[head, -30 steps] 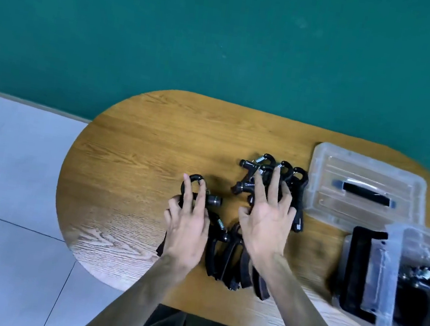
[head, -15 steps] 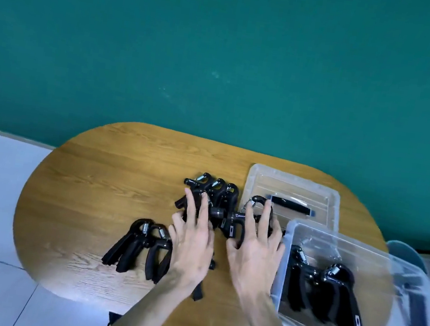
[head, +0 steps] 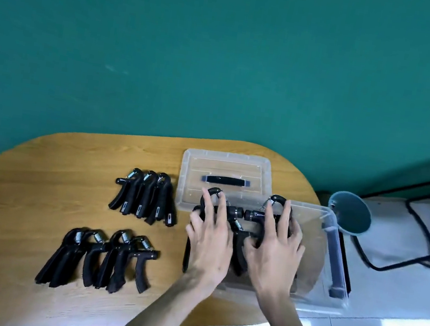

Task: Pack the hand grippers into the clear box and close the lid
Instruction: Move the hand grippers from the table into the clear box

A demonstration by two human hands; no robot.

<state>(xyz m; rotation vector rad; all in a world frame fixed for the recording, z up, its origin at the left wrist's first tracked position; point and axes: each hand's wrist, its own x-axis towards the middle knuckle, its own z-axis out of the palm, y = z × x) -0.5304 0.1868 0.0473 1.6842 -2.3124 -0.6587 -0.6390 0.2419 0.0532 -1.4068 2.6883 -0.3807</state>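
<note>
A clear plastic box point(head: 332, 262) stands on the right end of the wooden table point(head: 39, 188). Both hands are over its left part, carrying a bunch of black hand grippers point(head: 240, 213) between them. My left hand point(head: 209, 241) presses on the left side of the bunch, my right hand point(head: 274, 250) on the right side. Their loops and knobs stick out past my fingertips. Two more groups of black hand grippers lie on the table, one at the middle point(head: 145, 197) and one nearer the front point(head: 100, 260). The clear lid point(head: 225, 170) with a dark handle lies flat behind the box.
A green wall rises behind the table. Right of the table stand a round blue-green stool point(head: 350, 212) and a white surface with black cables point(head: 417, 246). The box hangs slightly over the table's right front edge. White floor tiles lie below.
Both hands have carried a bunch of grippers to the right, from the table into the box. The view has swung right, so the remaining grippers now sit at left.
</note>
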